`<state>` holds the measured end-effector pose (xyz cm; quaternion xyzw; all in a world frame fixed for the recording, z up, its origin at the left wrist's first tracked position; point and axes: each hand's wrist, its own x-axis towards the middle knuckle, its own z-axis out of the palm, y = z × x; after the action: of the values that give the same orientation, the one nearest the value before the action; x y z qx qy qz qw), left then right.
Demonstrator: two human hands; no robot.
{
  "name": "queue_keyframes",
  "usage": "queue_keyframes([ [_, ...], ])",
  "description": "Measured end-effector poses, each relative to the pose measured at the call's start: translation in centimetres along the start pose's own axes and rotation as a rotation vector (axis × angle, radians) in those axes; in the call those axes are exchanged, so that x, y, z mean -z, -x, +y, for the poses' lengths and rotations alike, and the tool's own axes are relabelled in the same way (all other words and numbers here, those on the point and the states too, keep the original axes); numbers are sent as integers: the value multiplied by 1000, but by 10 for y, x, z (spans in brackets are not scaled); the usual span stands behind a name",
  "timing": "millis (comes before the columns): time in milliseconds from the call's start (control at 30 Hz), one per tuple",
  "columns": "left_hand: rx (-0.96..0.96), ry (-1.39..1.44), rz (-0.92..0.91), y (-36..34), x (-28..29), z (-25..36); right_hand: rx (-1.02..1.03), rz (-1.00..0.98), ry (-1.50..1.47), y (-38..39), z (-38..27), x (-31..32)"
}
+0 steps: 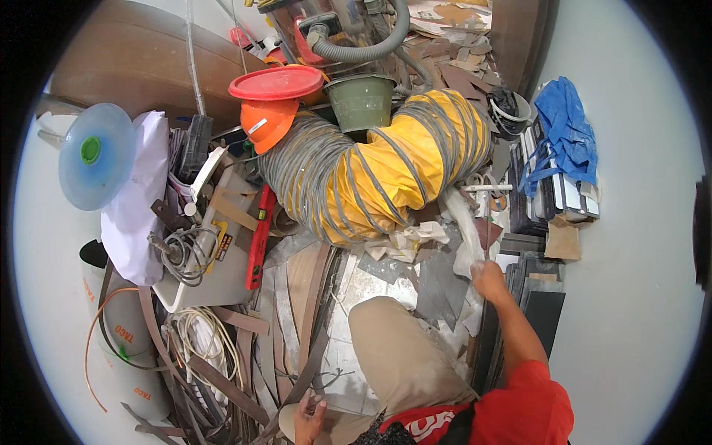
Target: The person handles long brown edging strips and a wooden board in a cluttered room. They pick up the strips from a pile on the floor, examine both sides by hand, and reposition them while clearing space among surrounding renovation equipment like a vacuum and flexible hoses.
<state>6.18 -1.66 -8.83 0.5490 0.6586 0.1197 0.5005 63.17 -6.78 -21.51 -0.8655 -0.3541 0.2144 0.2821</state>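
Observation:
At the right, my right hand (487,277) is closed on a thin stick-like item (487,245), too small to identify. Right beside it lie a long whitish bundle (463,226) and grey sheet scraps (437,289). My left hand (310,415) is low in the view by my bent legs, its fingers loosely bent and apart, with nothing visible in them. Long brown and grey strips (300,311) lie near it. A large yellow coiled duct hose (393,174) lies across the middle, above both hands.
Left are a grey tub (178,289) with cables, red level (259,237), coiled white wire (200,341), white roll (141,363). Behind are green bucket (360,100), orange helmet (267,126), vacuum hose (356,48). Right: stacked dark panels (541,319), blue bag (560,126), pale wall (638,259).

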Motion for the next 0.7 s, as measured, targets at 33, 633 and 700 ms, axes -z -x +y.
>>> queue_keyframes([
  [33, 8, -7, 9, 0, 1, -3, 13, -16, 17, 16, -7, 5],
  [633, 29, 78, 124, 22, 9, 6, 29, 406, 97, -57, 6, -47],
  [700, 33, 75, 183, 20, 11, 4, -30, 413, 97, -100, 22, -47],
])
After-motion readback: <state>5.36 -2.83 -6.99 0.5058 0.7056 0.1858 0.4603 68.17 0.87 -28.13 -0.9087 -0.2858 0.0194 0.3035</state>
